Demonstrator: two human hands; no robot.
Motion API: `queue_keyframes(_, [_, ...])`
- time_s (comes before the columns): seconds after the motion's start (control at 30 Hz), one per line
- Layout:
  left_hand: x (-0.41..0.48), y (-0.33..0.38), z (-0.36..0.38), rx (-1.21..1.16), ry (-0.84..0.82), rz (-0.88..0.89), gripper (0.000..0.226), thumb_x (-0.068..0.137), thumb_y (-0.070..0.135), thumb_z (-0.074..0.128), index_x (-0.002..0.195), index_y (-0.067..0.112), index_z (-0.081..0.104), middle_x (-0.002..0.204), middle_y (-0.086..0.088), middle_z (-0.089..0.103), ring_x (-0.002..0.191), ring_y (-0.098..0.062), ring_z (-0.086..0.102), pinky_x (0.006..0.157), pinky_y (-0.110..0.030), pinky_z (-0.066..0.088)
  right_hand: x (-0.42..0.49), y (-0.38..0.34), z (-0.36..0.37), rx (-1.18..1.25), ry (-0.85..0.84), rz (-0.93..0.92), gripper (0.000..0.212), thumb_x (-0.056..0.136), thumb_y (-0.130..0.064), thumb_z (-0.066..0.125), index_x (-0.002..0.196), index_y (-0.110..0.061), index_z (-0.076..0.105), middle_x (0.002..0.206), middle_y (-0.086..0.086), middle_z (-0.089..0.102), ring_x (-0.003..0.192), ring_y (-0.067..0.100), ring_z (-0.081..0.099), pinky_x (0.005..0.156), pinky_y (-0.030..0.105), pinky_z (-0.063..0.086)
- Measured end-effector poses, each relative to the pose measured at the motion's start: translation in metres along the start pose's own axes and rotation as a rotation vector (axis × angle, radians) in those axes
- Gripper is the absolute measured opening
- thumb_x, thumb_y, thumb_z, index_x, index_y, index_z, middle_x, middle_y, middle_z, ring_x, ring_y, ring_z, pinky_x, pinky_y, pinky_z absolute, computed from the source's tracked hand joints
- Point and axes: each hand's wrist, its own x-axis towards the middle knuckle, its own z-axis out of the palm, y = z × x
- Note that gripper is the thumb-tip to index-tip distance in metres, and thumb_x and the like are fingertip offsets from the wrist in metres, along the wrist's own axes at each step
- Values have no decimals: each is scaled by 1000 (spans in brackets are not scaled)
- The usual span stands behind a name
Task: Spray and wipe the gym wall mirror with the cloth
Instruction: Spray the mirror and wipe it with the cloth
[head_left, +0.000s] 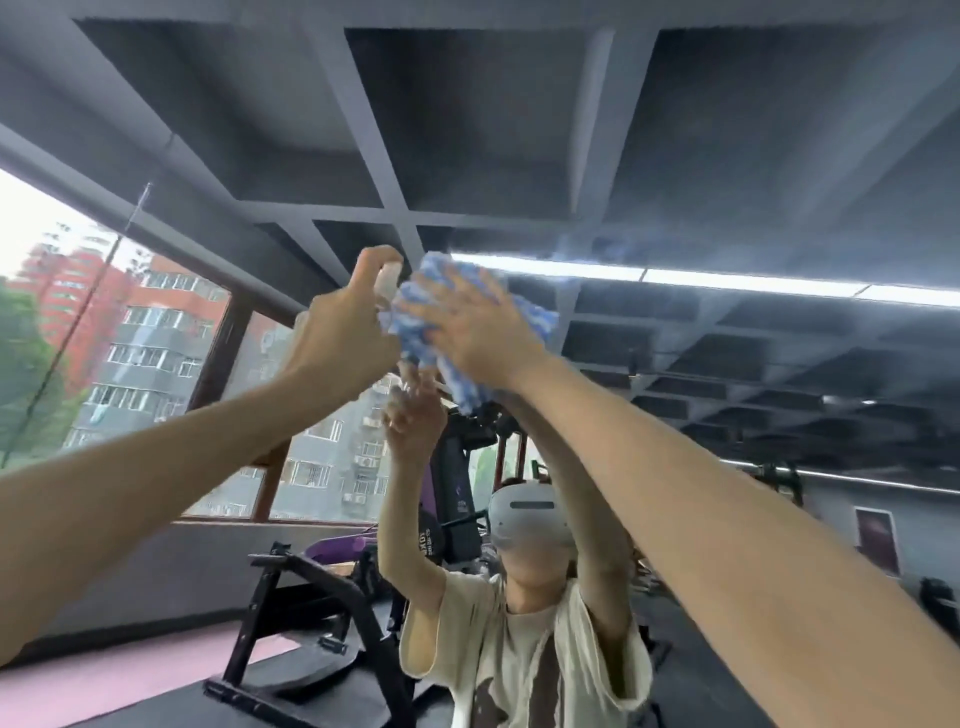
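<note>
- Both arms are stretched up and forward, hands high and just beside each other at the mirror (727, 156).
- Left hand (343, 332): fingers curled round a small pale spray bottle (388, 283), forefinger hooked over its top.
- The bottle stands roughly upright, long axis up-down, top end up. It's mostly hidden by the hand, so I can't tell which way the nozzle faces.
- Right hand (467, 322): fingers straight and spread, palm flat, pressing the cloth (535, 317) against the glass.
- The cloth is a bunched blue-and-white wad touching the bottle. Its tail hangs down below the palm, by the left end of the reflected light strip (571, 271).
</note>
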Motion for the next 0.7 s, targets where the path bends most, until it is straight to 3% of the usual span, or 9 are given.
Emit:
queue_keyframes(0.1, [5, 3, 3, 44, -20, 28, 71, 83, -6, 58, 140, 27, 32, 76, 10, 48, 59, -11, 52, 47, -18, 37, -23, 99, -32, 60, 239, 802, 46, 106, -36, 24, 152, -34, 25, 163, -1, 13, 151, 27, 2, 119, 55, 4])
queue_keyframes(0.2, [14, -1, 0, 119, -62, 42, 72, 84, -5, 58, 141, 28, 30, 77, 12, 45, 54, -12, 52, 42, -14, 37, -18, 112, -45, 45, 226, 1120, 48, 105, -33, 27, 153, -30, 22, 163, 6, 10, 149, 35, -1, 115, 60, -3])
queue_keyframes(0.27, [23, -1, -3, 116, -46, 20, 70, 85, -5, 58, 140, 28, 31, 82, 5, 48, 55, -15, 55, 42, -23, 45, 13, 81, -38, 13, 201, 881, 46, 101, -31, 33, 147, -33, 34, 158, 8, 25, 147, 34, 13, 114, 58, 9])
queue_keyframes(0.33, [29, 1, -4, 74, 9, -1, 64, 86, 0, 59, 137, 28, 32, 90, -2, 53, 60, -23, 60, 48, -36, 55, 39, 38, -25, -3, 101, 285, 41, 95, -37, 37, 135, -37, 46, 148, 2, 41, 141, 29, 29, 109, 54, 23])
queue_keyframes(0.4, [30, 3, -3, 44, 45, -15, 58, 86, 5, 60, 132, 29, 33, 89, -5, 57, 61, -28, 61, 52, -40, 57, 40, 9, -17, 22, -113, -126, 43, 101, -42, 32, 143, -41, 40, 157, -3, 31, 147, 26, 18, 115, 54, 12])
queue_keyframes(0.47, [27, 4, -2, 37, 24, -40, 61, 85, 2, 59, 131, 31, 33, 89, -7, 57, 61, -29, 61, 52, -41, 58, 32, 31, -18, -11, -117, -37, 45, 105, -41, 27, 149, -40, 30, 162, -6, 18, 150, 23, 6, 119, 53, 3])
queue_keyframes(0.6, [15, 3, 1, 40, -52, -54, 73, 80, -7, 57, 136, 32, 32, 87, -3, 52, 59, -28, 61, 49, -37, 56, -2, 85, -35, 106, 208, 993, 49, 105, -40, 25, 153, -31, 25, 164, 5, 8, 149, 35, -3, 117, 61, -2])
queue_keyframes(0.63, [13, 4, 2, 33, -62, -50, 73, 80, -8, 57, 136, 32, 32, 88, -4, 53, 58, -28, 60, 48, -35, 55, -7, 78, -36, 84, 203, 1039, 49, 105, -39, 25, 153, -31, 25, 164, 7, 7, 149, 37, -4, 116, 63, -1])
queue_keyframes(0.7, [9, 4, 3, 5, -59, -49, 71, 81, -7, 56, 135, 34, 32, 87, -5, 56, 60, -28, 60, 51, -36, 55, -2, 41, -34, 74, 155, 714, 48, 103, -38, 26, 151, -34, 30, 163, 3, 11, 149, 33, 0, 116, 62, 3])
